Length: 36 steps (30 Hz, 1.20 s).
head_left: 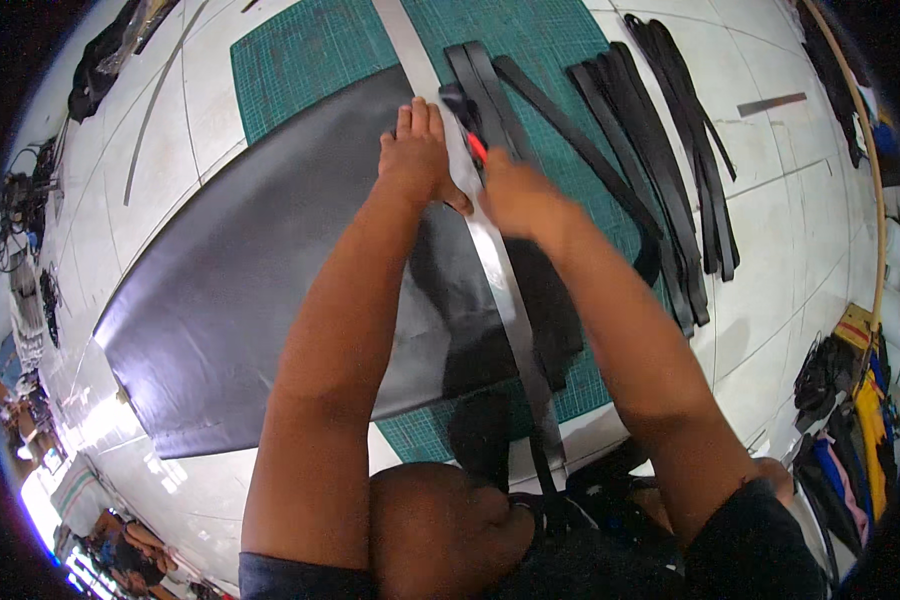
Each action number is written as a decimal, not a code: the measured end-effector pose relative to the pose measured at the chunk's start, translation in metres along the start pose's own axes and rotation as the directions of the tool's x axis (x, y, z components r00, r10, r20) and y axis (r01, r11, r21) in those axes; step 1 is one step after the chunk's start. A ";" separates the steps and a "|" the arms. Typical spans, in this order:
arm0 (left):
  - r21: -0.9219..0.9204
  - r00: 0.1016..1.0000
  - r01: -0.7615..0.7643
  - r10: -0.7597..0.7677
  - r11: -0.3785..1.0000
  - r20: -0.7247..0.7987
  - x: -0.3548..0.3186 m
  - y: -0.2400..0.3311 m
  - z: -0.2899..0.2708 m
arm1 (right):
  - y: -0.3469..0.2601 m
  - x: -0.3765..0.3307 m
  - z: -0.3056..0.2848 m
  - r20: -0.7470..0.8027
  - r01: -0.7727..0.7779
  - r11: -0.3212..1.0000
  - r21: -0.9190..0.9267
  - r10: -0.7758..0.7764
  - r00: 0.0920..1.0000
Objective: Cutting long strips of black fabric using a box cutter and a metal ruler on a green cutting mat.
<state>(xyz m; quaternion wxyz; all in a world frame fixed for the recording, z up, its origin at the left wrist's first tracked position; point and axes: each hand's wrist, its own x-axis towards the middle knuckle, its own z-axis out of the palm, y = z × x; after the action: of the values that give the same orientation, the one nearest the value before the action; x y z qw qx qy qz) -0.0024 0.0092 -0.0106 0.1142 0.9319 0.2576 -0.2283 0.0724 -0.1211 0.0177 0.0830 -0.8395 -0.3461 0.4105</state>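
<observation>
Fingers extended flat, the left hand [416, 158] pins a silver metal ruler [498, 268] on the black leather-like sheet [250, 260] partly over the green gridded mat [305, 45], while the right hand [520, 198], gripping a red cutter [478, 147], seems mid-cut, next needing a steady edge-guided pull.
</observation>
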 end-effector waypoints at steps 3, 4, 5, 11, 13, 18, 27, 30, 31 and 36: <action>0.038 1.000 -0.002 0.004 0.999 -0.030 -0.001 -0.011 0.009 | 0.030 -0.067 0.053 0.040 -0.063 0.995 0.072 0.060 0.997; 0.043 0.999 0.014 -0.012 0.999 -0.042 -0.001 -0.014 0.010 | 0.039 -0.090 0.071 -0.007 -0.046 0.995 0.085 0.047 0.999; 0.044 0.998 0.025 -0.023 0.999 -0.060 0.001 -0.012 0.010 | 0.051 -0.106 0.081 -0.061 -0.033 0.995 0.091 0.038 0.997; 0.031 0.999 0.022 -0.021 0.999 -0.027 0.003 0.000 0.002 | 0.076 -0.157 0.023 -0.113 0.029 0.987 0.158 -0.011 0.994; 0.034 1.000 0.019 -0.019 0.999 -0.021 0.000 -0.005 0.004 | 0.089 -0.170 0.023 -0.166 0.053 0.978 0.204 -0.019 0.986; -0.202 0.990 -0.050 0.022 0.978 -0.138 0.007 -0.028 0.006 | 0.148 -0.193 0.064 -0.384 0.004 0.876 0.482 0.207 0.900; -0.213 0.852 -0.261 0.121 0.942 -0.509 0.070 -0.023 -0.010 | 0.167 -0.212 0.105 -0.323 0.030 0.734 0.678 0.261 0.910; -0.362 0.823 -0.241 -0.007 0.900 -0.568 0.089 -0.025 -0.013 | 0.175 -0.216 0.113 -0.334 0.025 0.721 0.693 0.290 0.897; -0.359 0.823 -0.243 -0.005 0.901 -0.568 0.095 -0.026 -0.015 | 0.178 -0.215 0.115 -0.335 0.027 0.719 0.695 0.290 0.896; -0.407 0.778 -0.256 -0.064 0.877 -0.625 0.111 -0.023 -0.022 | 0.194 -0.214 0.130 -0.364 0.025 0.773 0.634 0.270 0.892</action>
<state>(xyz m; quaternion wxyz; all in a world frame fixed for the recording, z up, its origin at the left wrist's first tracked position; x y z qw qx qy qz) 0.0783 0.0829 -0.0472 0.2574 0.9100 0.2786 0.1672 -0.0157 -0.4235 -0.0131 0.4028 -0.8553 -0.1062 0.3082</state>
